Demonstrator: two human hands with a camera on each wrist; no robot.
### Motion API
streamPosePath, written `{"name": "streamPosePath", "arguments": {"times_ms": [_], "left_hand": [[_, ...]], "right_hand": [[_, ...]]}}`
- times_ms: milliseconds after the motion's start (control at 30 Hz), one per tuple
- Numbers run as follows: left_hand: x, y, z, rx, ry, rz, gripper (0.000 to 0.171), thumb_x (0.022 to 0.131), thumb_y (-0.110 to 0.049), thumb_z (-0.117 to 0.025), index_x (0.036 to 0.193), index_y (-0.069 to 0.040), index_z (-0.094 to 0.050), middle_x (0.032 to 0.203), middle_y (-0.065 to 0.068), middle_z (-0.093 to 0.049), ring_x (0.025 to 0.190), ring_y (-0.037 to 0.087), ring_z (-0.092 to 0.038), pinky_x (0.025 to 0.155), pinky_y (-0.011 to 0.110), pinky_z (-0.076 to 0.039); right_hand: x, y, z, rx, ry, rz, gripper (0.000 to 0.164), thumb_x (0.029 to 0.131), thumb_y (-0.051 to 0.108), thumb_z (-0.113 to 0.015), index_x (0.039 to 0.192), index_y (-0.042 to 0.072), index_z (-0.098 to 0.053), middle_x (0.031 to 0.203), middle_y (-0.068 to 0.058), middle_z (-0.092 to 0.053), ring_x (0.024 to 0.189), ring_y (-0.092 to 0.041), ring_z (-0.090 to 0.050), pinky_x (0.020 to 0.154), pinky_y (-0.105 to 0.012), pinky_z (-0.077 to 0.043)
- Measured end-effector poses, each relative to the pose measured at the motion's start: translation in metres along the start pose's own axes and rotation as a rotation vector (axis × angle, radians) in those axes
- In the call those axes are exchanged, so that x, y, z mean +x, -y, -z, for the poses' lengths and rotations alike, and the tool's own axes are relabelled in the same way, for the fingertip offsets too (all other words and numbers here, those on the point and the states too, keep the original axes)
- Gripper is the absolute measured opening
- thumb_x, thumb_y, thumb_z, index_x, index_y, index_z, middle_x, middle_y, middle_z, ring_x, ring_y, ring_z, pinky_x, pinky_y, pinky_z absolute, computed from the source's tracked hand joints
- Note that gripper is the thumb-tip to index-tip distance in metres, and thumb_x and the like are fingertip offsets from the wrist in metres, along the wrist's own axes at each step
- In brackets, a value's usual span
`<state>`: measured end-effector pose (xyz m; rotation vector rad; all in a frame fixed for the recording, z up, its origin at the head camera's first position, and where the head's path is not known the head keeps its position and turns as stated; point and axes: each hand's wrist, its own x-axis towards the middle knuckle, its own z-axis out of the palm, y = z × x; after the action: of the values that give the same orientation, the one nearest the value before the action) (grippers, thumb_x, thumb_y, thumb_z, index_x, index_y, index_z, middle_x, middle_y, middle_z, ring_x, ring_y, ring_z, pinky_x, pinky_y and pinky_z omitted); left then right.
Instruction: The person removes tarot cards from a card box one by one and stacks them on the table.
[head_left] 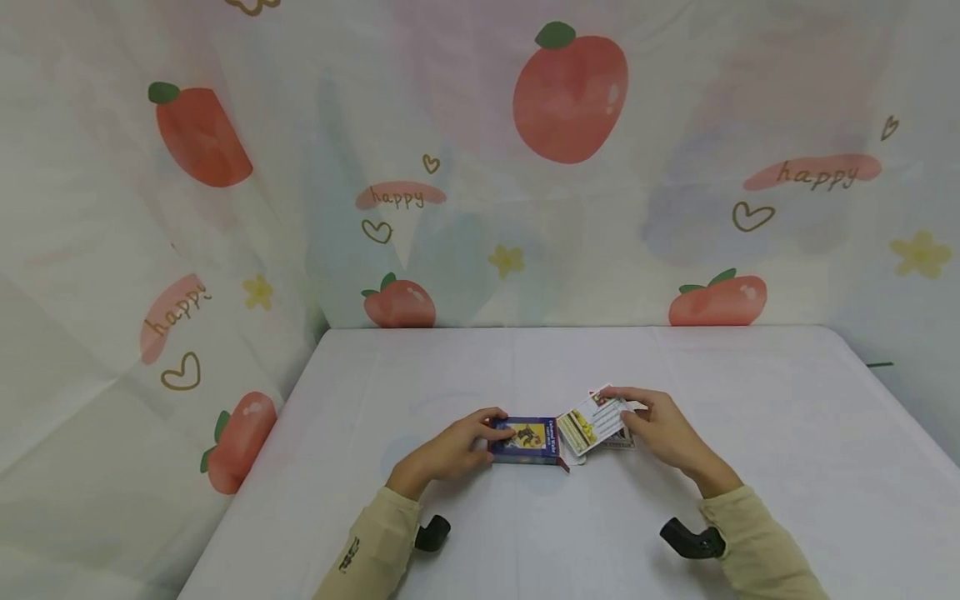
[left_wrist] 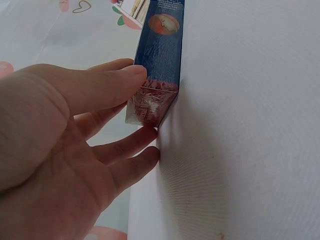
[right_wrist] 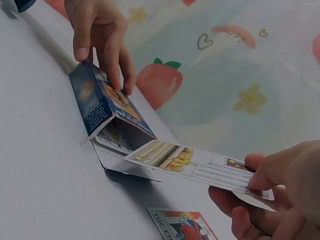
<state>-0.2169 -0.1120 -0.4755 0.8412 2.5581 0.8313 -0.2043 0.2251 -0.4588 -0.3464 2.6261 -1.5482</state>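
My left hand (head_left: 453,446) grips the closed end of a dark blue card box (head_left: 525,437), thumb on one side and fingers on the others. The box lies on the table with its open end toward the right; in the right wrist view, cards show inside and a white flap (right_wrist: 117,161) hangs out. My right hand (head_left: 671,433) pinches a printed card (right_wrist: 200,167) between thumb and fingers, its far corner right at the box's mouth. A white edge shows beneath that card. Below it, another illustrated card (right_wrist: 187,227) lies on the table, partly out of frame.
A white-covered table (head_left: 360,375) spreads under both hands. Behind it and to the left hangs a pale cloth (head_left: 472,108) printed with fruit, hearts and flowers. Black curved pieces (head_left: 692,540) stick out by both sleeves.
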Motion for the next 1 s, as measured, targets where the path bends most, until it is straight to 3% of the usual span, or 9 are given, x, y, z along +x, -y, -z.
{"name": "streamPosePath", "arguments": {"times_ms": [200, 300, 433, 533, 667, 867, 1000], "left_hand": [[0.0011, -0.0008, 0.0003, 0.002, 0.002, 0.002, 0.049, 0.097, -0.005, -0.065, 0.144, -0.017, -0.057, 0.16, 0.004, -0.039, 0.152, 0.026, -0.034, 0.122, 0.046, -0.034], [0.0009, -0.0012, 0.0004, -0.001, 0.003, 0.005, 0.049, 0.097, -0.005, -0.065, 0.143, -0.016, -0.057, 0.16, 0.004, -0.04, 0.152, 0.027, -0.034, 0.122, 0.047, -0.034], [0.0004, -0.0009, 0.0002, -0.003, 0.001, 0.005, 0.049, 0.096, -0.004, -0.065, 0.143, -0.016, -0.058, 0.159, 0.004, -0.04, 0.152, 0.027, -0.034, 0.122, 0.047, -0.034], [0.0002, 0.0, -0.0002, -0.004, 0.0, 0.006, 0.049, 0.096, -0.004, -0.066, 0.143, -0.017, -0.058, 0.159, 0.003, -0.04, 0.152, 0.027, -0.034, 0.122, 0.047, -0.035], [0.0005, 0.0008, -0.0007, -0.004, -0.002, 0.006, 0.049, 0.096, -0.004, -0.066, 0.143, -0.017, -0.058, 0.159, 0.003, -0.04, 0.152, 0.026, -0.034, 0.122, 0.046, -0.034], [0.0002, 0.0002, -0.0003, -0.005, -0.001, 0.002, 0.049, 0.096, -0.004, -0.066, 0.143, -0.017, -0.058, 0.159, 0.003, -0.041, 0.152, 0.027, -0.034, 0.122, 0.047, -0.034], [-0.0004, -0.0003, -0.0001, -0.011, 0.002, 0.003, 0.049, 0.096, -0.004, -0.065, 0.143, -0.017, -0.058, 0.159, 0.003, -0.04, 0.152, 0.027, -0.034, 0.122, 0.047, -0.034]], "right_hand": [[-0.0019, 0.0016, 0.0026, 0.016, -0.057, 0.014, 0.049, 0.093, -0.011, -0.046, 0.141, -0.003, -0.055, 0.15, -0.031, -0.046, 0.064, -0.005, -0.052, 0.046, -0.02, -0.036], [-0.0024, 0.0023, 0.0032, 0.026, -0.076, 0.024, 0.052, 0.093, -0.011, -0.047, 0.144, -0.002, -0.052, 0.153, -0.029, -0.043, 0.076, -0.002, -0.053, 0.05, -0.02, -0.039], [-0.0021, 0.003, 0.0035, 0.059, -0.077, 0.043, 0.055, 0.092, -0.012, -0.051, 0.146, -0.003, -0.049, 0.155, -0.029, -0.041, 0.101, -0.007, -0.057, 0.065, -0.021, -0.049], [-0.0016, 0.0034, 0.0038, 0.079, -0.076, 0.048, 0.056, 0.091, -0.012, -0.053, 0.146, -0.004, -0.049, 0.155, -0.029, -0.04, 0.106, -0.01, -0.058, 0.072, -0.017, -0.052], [-0.002, 0.0045, 0.0042, 0.074, -0.079, 0.048, 0.055, 0.092, -0.008, -0.058, 0.146, -0.004, -0.048, 0.154, -0.03, -0.04, 0.104, -0.007, -0.06, 0.073, -0.014, -0.053], [-0.0035, 0.0047, 0.0032, 0.067, -0.089, 0.075, 0.055, 0.093, -0.005, -0.062, 0.146, -0.006, -0.047, 0.145, -0.034, -0.048, 0.087, -0.003, -0.059, 0.065, -0.018, -0.051], [-0.0037, 0.0049, 0.0026, 0.041, -0.112, 0.076, 0.055, 0.094, -0.004, -0.061, 0.147, -0.004, -0.047, 0.141, -0.033, -0.052, 0.085, -0.003, -0.058, 0.066, -0.019, -0.052]]}}
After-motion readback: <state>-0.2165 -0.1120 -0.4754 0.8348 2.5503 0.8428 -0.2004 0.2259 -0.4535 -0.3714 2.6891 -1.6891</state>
